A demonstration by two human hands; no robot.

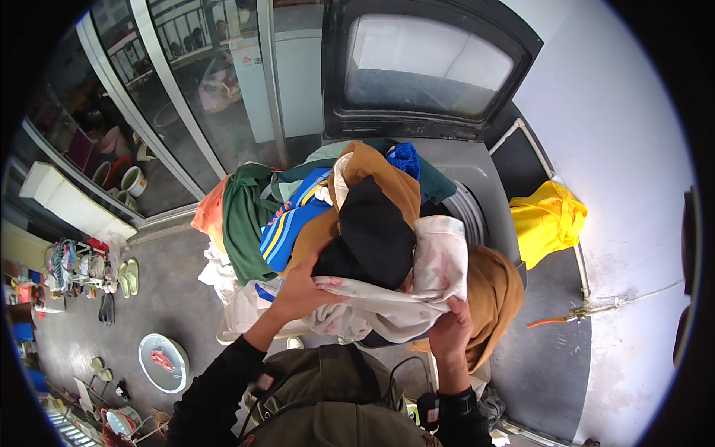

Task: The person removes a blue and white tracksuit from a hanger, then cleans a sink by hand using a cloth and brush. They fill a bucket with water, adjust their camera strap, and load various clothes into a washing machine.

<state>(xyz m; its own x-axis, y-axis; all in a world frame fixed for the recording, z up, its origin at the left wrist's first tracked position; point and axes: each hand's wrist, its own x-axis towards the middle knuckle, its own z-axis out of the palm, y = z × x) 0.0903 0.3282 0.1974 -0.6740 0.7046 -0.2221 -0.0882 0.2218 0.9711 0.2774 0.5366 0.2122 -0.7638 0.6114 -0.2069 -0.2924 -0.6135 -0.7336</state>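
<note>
Both my hands grip a white garment with faint pink patterns (395,307), stretched between them at the front of a laundry heap. My left hand (299,292) holds its left part, with the fingers partly hidden behind cloth. My right hand (451,332) closes on its right edge. Just beyond it lie a black cloth (376,235) and a brown garment (387,167). Further left in the heap are a blue garment with yellow stripes (287,235), a dark green one (249,216) and an orange one (211,212). Another brown garment (497,298) hangs beside my right hand.
The heap covers most of a grey top-loading washing machine (488,194), its lid (432,71) raised. A yellow cloth (547,220) hangs at the right by the wall. Left on the floor are a basin (164,363), green slippers (129,277) and a small rack (78,264). Glass doors (201,89) stand behind.
</note>
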